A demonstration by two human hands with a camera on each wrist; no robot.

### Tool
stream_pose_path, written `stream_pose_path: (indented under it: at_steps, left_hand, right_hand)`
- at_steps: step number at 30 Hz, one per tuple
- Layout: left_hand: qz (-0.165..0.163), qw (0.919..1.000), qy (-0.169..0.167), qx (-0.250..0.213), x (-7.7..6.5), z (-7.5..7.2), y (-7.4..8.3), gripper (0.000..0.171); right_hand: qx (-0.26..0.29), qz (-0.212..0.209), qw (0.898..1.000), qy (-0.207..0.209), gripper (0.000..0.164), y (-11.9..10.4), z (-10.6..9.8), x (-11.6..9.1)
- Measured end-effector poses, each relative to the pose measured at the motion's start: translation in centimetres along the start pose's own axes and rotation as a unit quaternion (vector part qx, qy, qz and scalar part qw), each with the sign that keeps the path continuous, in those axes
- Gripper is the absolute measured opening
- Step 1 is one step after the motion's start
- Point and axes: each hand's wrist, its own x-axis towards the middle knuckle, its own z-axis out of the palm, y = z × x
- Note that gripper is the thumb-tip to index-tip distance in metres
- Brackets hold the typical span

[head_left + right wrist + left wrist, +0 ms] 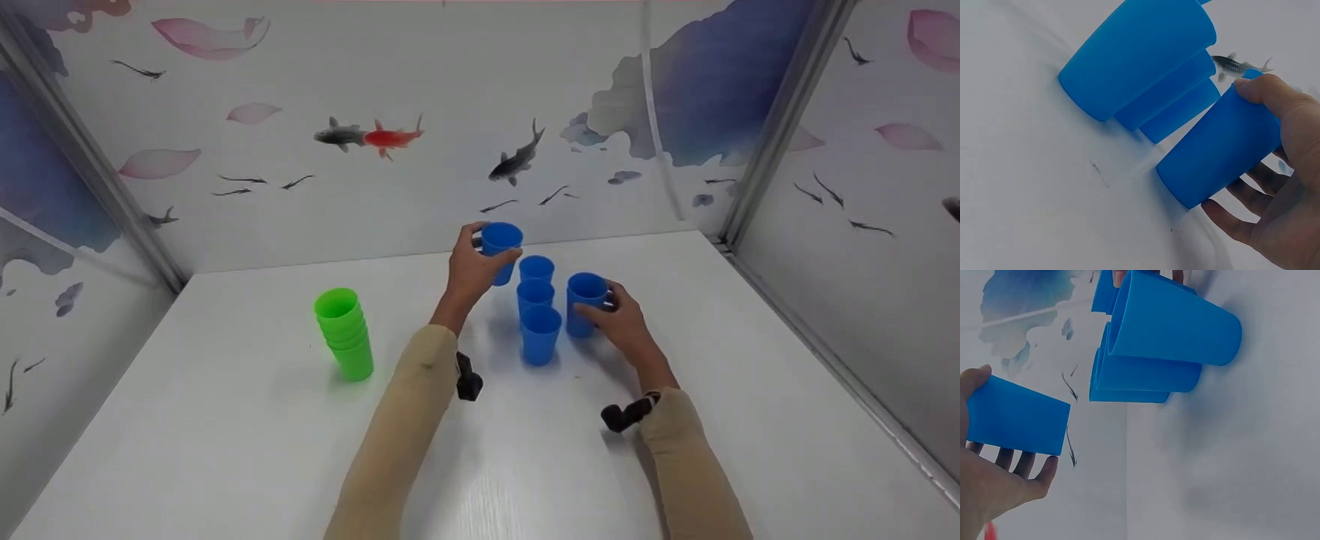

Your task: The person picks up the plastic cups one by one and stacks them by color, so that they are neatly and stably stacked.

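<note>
Left hand: the person's left hand (471, 271) has its grip closed around a blue, tapered plastic cup (501, 240), thumb on one side, fingers on the other.
Left-hand cup: raised off the white surface (225, 420), just beyond and left of the row.
Right hand: the person's right hand (626, 319) grips a second blue plastic cup (587, 290) between thumb and fingers.
Right-hand cup: upright, just right of the row; whether its base touches the surface, I cannot tell.
Blue row: three matching blue plastic cups (535, 295) stand upright, close together, in a line leading away from the person.
Green stack: nested bright green plastic cups (349, 337), leaning slightly, well left of the row.
</note>
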Motion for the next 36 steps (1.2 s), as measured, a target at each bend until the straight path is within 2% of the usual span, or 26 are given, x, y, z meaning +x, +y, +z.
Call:
stream_pose_path:
  at_steps: [7,13,19,27,36]
  left_hand:
    - [0.003,0.9999,-0.016,0.005,-0.9,2.7,0.8,0.073]
    - [0.020,0.9990,-0.038,0.014,-1.5,4.8,1.7,0.073]
    - [0.023,0.9986,-0.036,0.030,-1.7,5.7,2.4,0.072]
    - [0.018,0.9986,-0.047,0.016,-2.2,6.8,2.8,0.074]
    - [0.035,0.9968,-0.072,0.005,-2.6,8.2,3.1,0.074]
  right_hand:
    - [-0.003,0.011,1.000,0.000,0.100,-0.2,0.2,0.0]
    - [0.010,0.000,1.000,0.000,0.098,0.1,0.1,-0.1]
    - [0.004,-0.001,1.000,0.000,0.101,0.2,0.1,0.1]
    - [0.002,0.011,1.000,0.000,0.100,-0.1,0.1,0.0]
    - [0.001,0.022,1.000,-0.002,0.101,-0.3,0.0,0.0]
